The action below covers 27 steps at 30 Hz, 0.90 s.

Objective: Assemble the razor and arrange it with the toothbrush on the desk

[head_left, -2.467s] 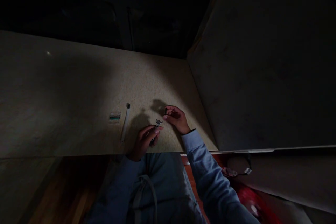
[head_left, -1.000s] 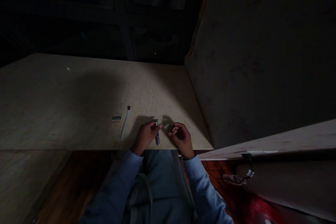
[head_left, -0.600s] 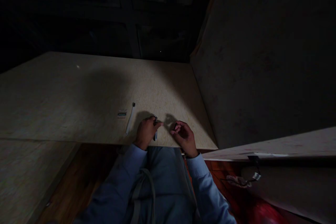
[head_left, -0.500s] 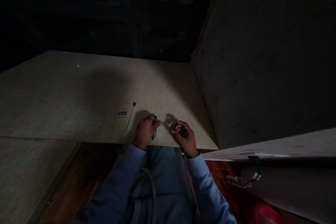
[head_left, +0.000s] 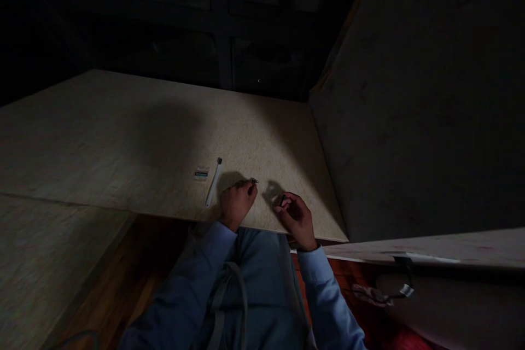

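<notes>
My left hand (head_left: 238, 203) is closed around what looks like a razor, low over the table near its front edge. Only the razor's shiny metal head (head_left: 255, 181) sticks out past the fingertips; its handle is hidden by the hand. To the right, my right hand (head_left: 298, 217) pinches a small black piece (head_left: 283, 200) between thumb and fingers, apart from the razor. A white toothbrush (head_left: 213, 183) with a dark head lies just left of my left hand. Beyond it sits a small clear pack (head_left: 200, 174) with a dark and teal strip, perhaps a razor cartridge.
The pale table (head_left: 172, 136) meets a wall panel (head_left: 410, 120) on the right. Dark window panes (head_left: 164, 54) stand behind it. A lower pale surface (head_left: 41, 262) is at the left. A cable (head_left: 404, 290) hangs at lower right. The light is dim.
The view has shifted slightly. My left hand has turned the razor, so its handle no longer shows below the fingers. My right hand keeps its pinch on the black piece.
</notes>
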Motion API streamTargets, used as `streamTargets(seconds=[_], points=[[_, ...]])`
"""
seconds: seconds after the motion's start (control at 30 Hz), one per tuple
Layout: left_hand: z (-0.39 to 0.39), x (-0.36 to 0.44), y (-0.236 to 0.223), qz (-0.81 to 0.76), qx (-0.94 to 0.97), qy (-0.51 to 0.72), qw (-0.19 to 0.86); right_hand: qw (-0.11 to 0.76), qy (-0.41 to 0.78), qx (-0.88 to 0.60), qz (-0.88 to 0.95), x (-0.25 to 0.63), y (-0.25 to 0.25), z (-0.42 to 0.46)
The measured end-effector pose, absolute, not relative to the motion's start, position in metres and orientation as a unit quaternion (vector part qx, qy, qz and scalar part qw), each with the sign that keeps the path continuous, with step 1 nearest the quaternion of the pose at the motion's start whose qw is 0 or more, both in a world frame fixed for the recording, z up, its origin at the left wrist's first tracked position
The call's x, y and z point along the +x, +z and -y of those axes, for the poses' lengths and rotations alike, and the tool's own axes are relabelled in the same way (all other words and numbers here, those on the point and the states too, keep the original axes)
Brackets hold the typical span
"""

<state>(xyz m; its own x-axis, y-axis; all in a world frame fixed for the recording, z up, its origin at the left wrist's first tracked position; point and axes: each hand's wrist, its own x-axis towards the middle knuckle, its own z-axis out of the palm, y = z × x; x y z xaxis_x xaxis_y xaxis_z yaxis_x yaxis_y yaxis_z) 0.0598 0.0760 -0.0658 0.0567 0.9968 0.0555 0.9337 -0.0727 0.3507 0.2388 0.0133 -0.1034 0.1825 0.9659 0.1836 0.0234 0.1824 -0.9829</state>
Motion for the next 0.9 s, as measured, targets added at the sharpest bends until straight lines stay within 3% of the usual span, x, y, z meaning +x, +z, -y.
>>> streamTargets(seconds=[0.3, 0.57, 0.67, 0.9], points=[[-0.08, 0.062, -0.065, -0.68, 0.708, 0.142, 0.129, 0.58, 0.394, -0.512, 0.496, 0.237, -0.1, -0.013], [-0.078, 0.021, -0.053, -0.678, 0.67, 0.266, 0.141, 0.573, 0.391, -0.518, 0.501, 0.237, -0.099, -0.012], [-0.085, -0.006, -0.044, -0.726, 0.635, 0.236, 0.117, 0.575, 0.387, -0.52, 0.498, 0.236, -0.101, -0.012], [-0.074, -0.039, -0.044, -0.757, 0.612, 0.155, 0.169, 0.568, 0.377, -0.539, 0.495, 0.236, -0.103, -0.012]])
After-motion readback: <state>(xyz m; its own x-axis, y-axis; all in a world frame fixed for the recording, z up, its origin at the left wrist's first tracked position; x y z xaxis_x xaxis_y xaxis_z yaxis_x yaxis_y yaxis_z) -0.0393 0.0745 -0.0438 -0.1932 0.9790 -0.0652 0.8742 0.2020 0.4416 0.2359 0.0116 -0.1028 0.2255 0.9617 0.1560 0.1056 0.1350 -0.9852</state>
